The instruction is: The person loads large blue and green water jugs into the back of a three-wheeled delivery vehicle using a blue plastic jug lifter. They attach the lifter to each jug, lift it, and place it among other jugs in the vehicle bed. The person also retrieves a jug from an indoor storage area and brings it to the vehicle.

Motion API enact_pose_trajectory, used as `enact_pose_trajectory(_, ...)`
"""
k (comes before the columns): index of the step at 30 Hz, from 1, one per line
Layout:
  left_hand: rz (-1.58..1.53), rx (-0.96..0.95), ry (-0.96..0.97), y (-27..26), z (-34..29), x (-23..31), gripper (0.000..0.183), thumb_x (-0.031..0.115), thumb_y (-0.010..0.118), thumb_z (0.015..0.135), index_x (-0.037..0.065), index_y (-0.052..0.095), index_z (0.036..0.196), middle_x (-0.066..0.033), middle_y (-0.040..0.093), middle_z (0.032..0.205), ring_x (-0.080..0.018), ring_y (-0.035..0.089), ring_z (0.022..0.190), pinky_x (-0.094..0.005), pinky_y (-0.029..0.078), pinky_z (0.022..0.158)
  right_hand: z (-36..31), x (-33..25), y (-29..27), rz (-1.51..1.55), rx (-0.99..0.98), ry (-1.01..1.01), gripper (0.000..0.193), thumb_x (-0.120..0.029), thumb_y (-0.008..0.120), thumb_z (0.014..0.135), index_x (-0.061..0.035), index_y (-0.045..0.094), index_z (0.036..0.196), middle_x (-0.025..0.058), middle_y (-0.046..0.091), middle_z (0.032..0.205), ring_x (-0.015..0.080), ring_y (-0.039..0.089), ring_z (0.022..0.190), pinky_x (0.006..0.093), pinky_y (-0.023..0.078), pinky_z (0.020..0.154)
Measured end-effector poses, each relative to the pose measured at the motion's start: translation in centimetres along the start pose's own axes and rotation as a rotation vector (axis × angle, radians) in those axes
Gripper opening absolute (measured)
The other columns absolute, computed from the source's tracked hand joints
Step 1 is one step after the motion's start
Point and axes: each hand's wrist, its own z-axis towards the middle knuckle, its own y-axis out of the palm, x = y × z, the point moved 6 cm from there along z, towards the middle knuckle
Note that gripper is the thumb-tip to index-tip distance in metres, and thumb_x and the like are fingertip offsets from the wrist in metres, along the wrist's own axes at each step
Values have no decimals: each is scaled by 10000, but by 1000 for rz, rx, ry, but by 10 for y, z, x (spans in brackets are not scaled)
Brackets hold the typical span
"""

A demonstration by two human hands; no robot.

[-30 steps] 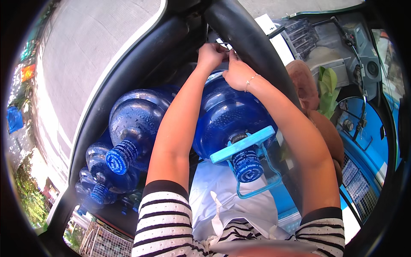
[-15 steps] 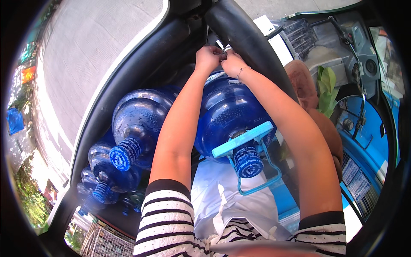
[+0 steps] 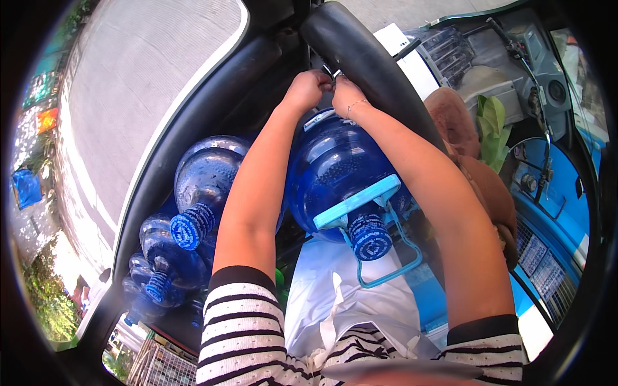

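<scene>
Vehicle interior (image 3: pixel 254 64), black padded rail (image 3: pixel 360 48); big blue jug (image 3: pixel 335 157) between the forearms (image 3: pixel 254 186), likely heavy, stiff, slick; best held by its light-blue handle (image 3: pixel 357 204). Left hand (image 3: pixel 304 91), right hand (image 3: pixel 346 94) bunched near the rail; grip can't be told.

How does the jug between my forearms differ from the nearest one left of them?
The middle water jug wears a light-blue handle; the left jug shows none. In view, the middle water jug's neck slants down-right, the left jug's down-left. Both are translucent blue and capped.
</scene>
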Motion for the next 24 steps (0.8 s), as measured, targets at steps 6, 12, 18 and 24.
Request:
enact_pose_trajectory(6,-439,-10,-216,14,0,-28,103,25,560,882,1,657,908,-62,652,866,-181,644,713,-314,518,634,1,11,11,-129,-105,153,394,-91,510,873,-1,505,1257,219,513,1303,337,500,1217,405,428,1001)
enact_pose_trajectory(12,-843,-18,-449,24,-5,-31,166,82,465,966,-26,592,959,-91,639,889,-198,653,795,-309,547,723,-1,9,6,-63,-38,100,322,-92,505,879,-4,560,1184,222,531,1278,335,528,1186,412,447,973)
enact_pose_trajectory(18,-889,77,-290,22,-11,-14,179,161,465,984,40,595,958,-53,634,918,-160,625,823,-298,498,724,-4,7,4,-5,25,63,407,-158,497,890,13,449,1256,248,537,1245,364,522,1172,422,429,980)
enact_pose_trajectory(24,-697,161,-346,20,-9,-13,177,154,543,943,20,655,968,-16,663,810,-129,617,705,-283,489,654,-13,4,1,37,119,-69,394,-214,417,924,45,438,1220,286,567,1167,410,530,1127,466,408,973)
